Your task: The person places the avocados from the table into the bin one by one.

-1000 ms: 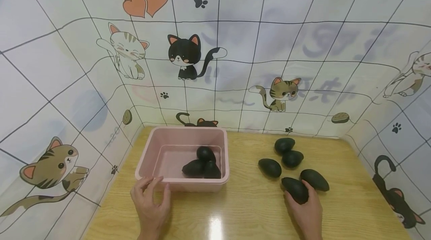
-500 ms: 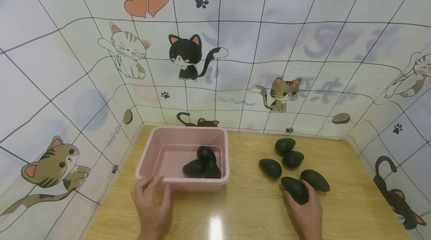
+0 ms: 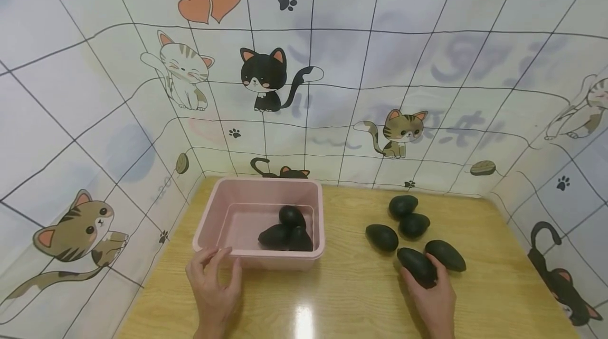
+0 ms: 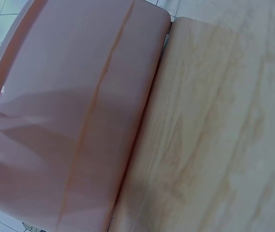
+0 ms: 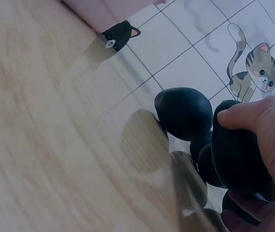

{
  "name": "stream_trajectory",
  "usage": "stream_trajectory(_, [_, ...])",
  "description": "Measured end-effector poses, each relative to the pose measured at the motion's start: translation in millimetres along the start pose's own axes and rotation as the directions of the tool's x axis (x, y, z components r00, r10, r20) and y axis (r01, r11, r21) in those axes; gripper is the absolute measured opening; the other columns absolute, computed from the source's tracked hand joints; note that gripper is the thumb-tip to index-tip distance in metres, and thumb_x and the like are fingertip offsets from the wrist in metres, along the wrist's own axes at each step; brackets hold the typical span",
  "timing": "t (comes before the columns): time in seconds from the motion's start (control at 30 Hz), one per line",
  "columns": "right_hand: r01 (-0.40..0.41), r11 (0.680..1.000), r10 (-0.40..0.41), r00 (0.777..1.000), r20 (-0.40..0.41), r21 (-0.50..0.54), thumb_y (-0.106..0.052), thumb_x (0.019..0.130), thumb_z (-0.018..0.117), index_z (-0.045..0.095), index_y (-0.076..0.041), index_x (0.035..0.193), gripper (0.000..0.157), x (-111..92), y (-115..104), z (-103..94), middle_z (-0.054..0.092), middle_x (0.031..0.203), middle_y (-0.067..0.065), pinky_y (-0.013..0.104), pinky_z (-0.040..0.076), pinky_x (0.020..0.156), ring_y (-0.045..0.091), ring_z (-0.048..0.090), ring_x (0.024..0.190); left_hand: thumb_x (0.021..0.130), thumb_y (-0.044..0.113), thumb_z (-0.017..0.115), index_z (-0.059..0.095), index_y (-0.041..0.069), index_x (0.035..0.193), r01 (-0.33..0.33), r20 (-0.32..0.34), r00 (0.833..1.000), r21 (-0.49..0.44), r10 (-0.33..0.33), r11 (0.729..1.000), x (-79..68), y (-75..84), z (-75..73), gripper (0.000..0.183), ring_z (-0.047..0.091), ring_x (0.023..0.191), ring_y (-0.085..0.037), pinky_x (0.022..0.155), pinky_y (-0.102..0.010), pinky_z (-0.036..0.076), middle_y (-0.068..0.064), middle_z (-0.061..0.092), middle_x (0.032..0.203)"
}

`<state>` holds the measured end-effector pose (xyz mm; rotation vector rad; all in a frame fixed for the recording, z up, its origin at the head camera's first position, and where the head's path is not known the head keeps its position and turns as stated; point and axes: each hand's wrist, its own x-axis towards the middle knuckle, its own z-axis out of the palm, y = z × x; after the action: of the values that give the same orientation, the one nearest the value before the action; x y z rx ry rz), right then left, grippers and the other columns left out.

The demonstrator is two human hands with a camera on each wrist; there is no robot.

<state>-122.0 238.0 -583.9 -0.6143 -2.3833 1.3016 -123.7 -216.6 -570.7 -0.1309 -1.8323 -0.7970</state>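
Note:
A dark green avocado (image 3: 416, 266) is in my right hand (image 3: 432, 297), held between thumb and fingers. In the right wrist view the thumb (image 5: 234, 117) lies along the upper part of this avocado (image 5: 238, 154). My left hand (image 3: 214, 283) holds the front left rim of a pink plastic bin (image 3: 280, 264), fingertips at the rim and thumb by the front wall. Three avocados (image 3: 287, 228) lie together in the bin's right front part. In the left wrist view the bin's outer wall (image 4: 84, 111) fills much of the picture, with a fingertip and thumb at the left edge.
Several more avocados lie on the wooden table (image 3: 342, 297) at the right: a lone avocado (image 3: 382, 237), an avocado (image 3: 445, 255) just beside my right hand, and two behind, the back avocado (image 3: 402, 207) touching its neighbour (image 3: 414, 225). A cat-print covering (image 3: 332, 106) surrounds the table's back and sides.
Both hands stay in place, the right on the avocado and the left at the bin. The whole scene shifts slightly to the right in the head view.

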Motion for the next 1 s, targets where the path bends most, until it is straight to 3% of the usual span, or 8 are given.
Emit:
stream_trajectory(0.1, [-0.007, 0.999, 0.007, 1.0, 0.012, 0.051, -0.033, 0.085, 0.09, 0.055, -0.015, 0.152, 0.078, -1, -3, -1.1, 0.064, 0.138, 0.021, 0.004, 0.043, 0.074, -0.002, 0.06, 0.091, 0.087, 0.028, 0.071, 0.077, 0.0, 0.104, 0.005, 0.006, 1.0, 0.003, -0.006, 1.0, 0.0, 0.1, 0.2, 0.033, 0.051, 0.107, -0.043, 0.111, -0.026, 0.023, -0.029, 0.061, 0.109])
stream_trajectory(0.2, [-0.011, 0.994, 0.007, 0.999, 0.039, 0.105, -0.029, 0.086, 0.089, 0.053, -0.015, 0.153, 0.078, -1, -6, -1.8, 0.062, 0.135, 0.023, 0.008, 0.052, 0.064, -0.013, 0.059, 0.078, 0.086, 0.027, 0.072, 0.077, 0.0, 0.104, 0.01, 0.007, 1.0, 0.003, -0.01, 1.0, -0.3, 0.3, 0.3, 0.033, 0.051, 0.107, -0.043, 0.111, -0.026, 0.023, -0.029, 0.061, 0.109])
stream_trajectory(0.3, [0.002, 0.995, -0.006, 0.999, 0.038, 0.105, -0.029, 0.086, 0.09, 0.053, -0.016, 0.153, 0.077, 0, -7, -1.3, 0.061, 0.139, 0.021, 0.005, 0.051, 0.068, -0.012, 0.058, 0.087, 0.086, 0.028, 0.072, 0.077, 0.001, 0.104, 0.015, 0.004, 1.0, 0.004, -0.015, 1.0, -0.8, 0.6, 0.5, 0.033, 0.051, 0.107, -0.043, 0.11, -0.025, 0.024, -0.03, 0.061, 0.109])
stream_trajectory(0.43, [0.026, 0.997, -0.027, 0.999, 0.021, 0.068, -0.031, 0.085, 0.091, 0.055, -0.015, 0.152, 0.078, 2, -8, -0.2, 0.061, 0.145, 0.018, -0.003, 0.04, 0.079, -0.009, 0.049, 0.104, 0.087, 0.029, 0.072, 0.077, 0.0, 0.103, 0.014, -0.008, 1.0, 0.005, -0.014, 1.0, -0.7, 1.3, 1.1, 0.033, 0.05, 0.106, -0.044, 0.108, -0.025, 0.025, -0.03, 0.06, 0.109])
stream_trajectory(1.0, [0.114, 0.988, -0.113, 0.993, -0.012, 0.1, -0.02, 0.082, 0.092, 0.058, -0.008, 0.148, 0.076, 1, -15, 2.3, 0.065, 0.14, 0.02, -0.002, 0.039, 0.081, -0.015, 0.048, 0.103, 0.083, 0.023, 0.072, 0.077, 0.0, 0.104, 0.036, -0.008, 0.999, 0.004, -0.036, 0.999, -0.3, 4.1, 1.2, 0.032, 0.048, 0.107, -0.045, 0.106, -0.022, 0.027, -0.031, 0.059, 0.11])
